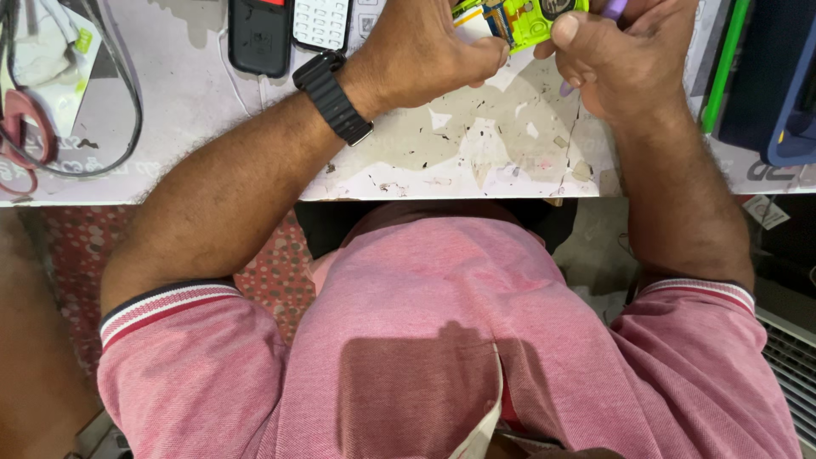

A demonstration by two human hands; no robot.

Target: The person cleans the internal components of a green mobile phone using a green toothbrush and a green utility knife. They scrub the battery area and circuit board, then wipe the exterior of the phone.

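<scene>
At the top of the frame, the left hand [433, 55] and the right hand [616, 59] both pinch one small green circuit board [523, 19] over the scratched white worktop [476, 149]. The right hand also grips one purple tool [614, 8]. Two phone parts lie at upper left: one black phone shell [259, 34] and one white keypad [321, 21].

Small phone repair workshop, scuffed white workbench [476, 161], black phone casing [259, 34] and white keypad [321, 21] at its far edge, cables [102, 110] on its left, green circuit board [523, 19] above it
</scene>
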